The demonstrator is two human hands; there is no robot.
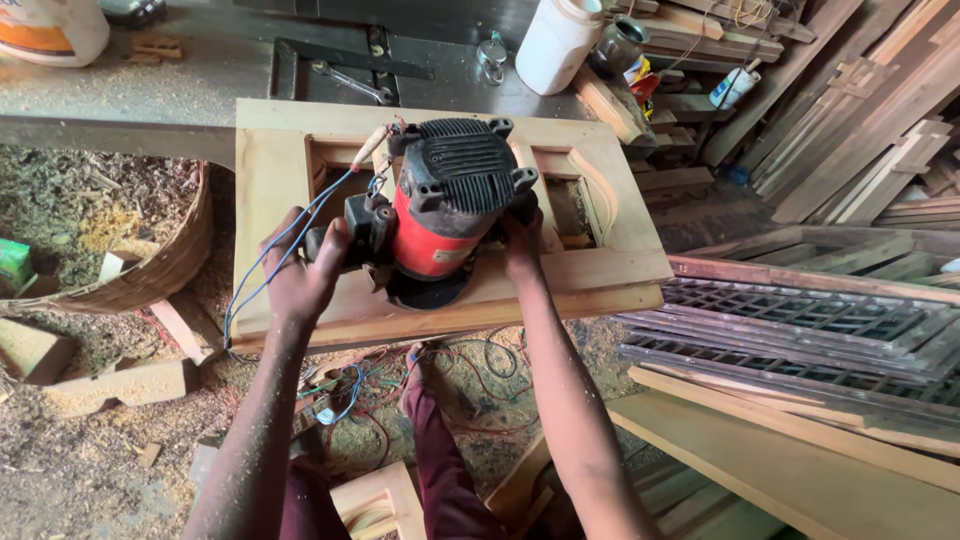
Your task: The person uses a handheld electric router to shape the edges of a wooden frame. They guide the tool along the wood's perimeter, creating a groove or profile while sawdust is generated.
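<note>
You have one power router (440, 215) in front of you, red in the body with a black ribbed cap on top. It stands upright on the lower rail of one pale wooden door frame (270, 180), which lies flat on the grey surface (200, 70) and reaches out over the floor.

Your left hand (305, 268) grips the black handle on the left side of the router; its fingers are curled closed around this handle. Your right hand (522, 240) holds the right side of the router, and its fingers are wrapped behind the body, so you cannot see from here how tightly they close.

Two thin blue wires (270, 265) run from the top of the router down past your left hand to the floor.

On the surface behind the frame you have two white plastic containers: one (556, 42) near the middle and one (52, 28) in the far left corner. One wrench (350, 82) lies between them. One woven basket (150, 270) full of wood shavings stands to your left. Stacks of wooden planks (860, 150) lie to your right.
</note>
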